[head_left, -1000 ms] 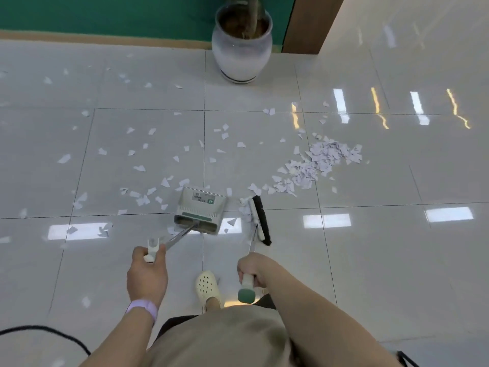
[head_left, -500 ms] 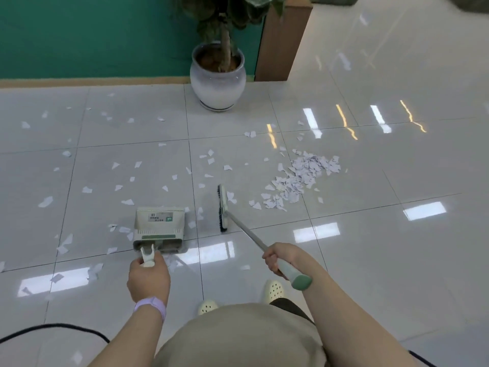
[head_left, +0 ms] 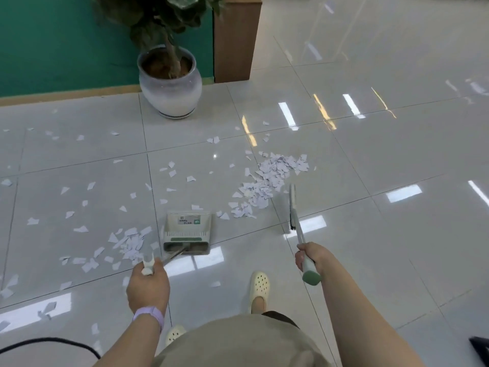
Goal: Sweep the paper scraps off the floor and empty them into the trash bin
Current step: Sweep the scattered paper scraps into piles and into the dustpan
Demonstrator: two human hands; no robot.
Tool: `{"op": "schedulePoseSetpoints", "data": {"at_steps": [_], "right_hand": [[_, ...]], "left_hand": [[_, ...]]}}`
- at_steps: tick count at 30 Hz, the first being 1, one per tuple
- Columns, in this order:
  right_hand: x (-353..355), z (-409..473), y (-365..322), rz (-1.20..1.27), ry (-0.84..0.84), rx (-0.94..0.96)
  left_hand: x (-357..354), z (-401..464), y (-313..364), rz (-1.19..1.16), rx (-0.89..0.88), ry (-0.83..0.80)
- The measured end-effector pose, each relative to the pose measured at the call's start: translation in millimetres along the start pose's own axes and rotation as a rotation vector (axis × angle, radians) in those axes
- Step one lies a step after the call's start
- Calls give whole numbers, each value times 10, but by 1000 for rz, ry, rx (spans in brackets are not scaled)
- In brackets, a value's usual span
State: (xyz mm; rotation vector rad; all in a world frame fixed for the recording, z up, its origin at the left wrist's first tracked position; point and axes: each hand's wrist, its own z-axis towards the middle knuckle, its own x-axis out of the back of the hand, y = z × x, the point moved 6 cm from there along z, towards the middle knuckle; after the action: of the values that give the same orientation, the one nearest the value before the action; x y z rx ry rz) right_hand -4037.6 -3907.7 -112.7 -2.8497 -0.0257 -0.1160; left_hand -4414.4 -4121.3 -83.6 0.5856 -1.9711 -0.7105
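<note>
Bare forearms, no sleeves visible. Lilac band [head_left: 148, 316] on left wrist, smooth strap, slightly glossy. Khaki garment [head_left: 238, 343] over torso, plain fabric, darker hem edge at front. Cream perforated clogs: right clog [head_left: 259, 290] shows round holes over toe; left clog [head_left: 175, 334] mostly hidden under garment.

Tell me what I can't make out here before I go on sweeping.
Head view only:
- Trash bin: none in frame.
- Dustpan label: print too small to read.
- Broom bristles: motion-blurred, floor contact unclear.
- Black cable: cut off by the left edge.
- Dark object: clipped at the lower right corner, unidentifiable.
</note>
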Motion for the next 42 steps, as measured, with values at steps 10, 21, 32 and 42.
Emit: {"op": "schedulePoseSetpoints", "data": {"at_steps": [10,21,32,42], "right_hand": [[777,543,-1100,10,107,0],[398,1035,-1581,-460,37,-110],[-1374,845,-654,-911,-211,-171],[-2495,560,-703,-600,-512,-310]], "left_hand": [[-1249,-523,547,95,85,-26],[-1454,-350,642,238,144,52],[-1423,-184,687,309,162,63],[-1409,-172,632,321,138,26]]}}
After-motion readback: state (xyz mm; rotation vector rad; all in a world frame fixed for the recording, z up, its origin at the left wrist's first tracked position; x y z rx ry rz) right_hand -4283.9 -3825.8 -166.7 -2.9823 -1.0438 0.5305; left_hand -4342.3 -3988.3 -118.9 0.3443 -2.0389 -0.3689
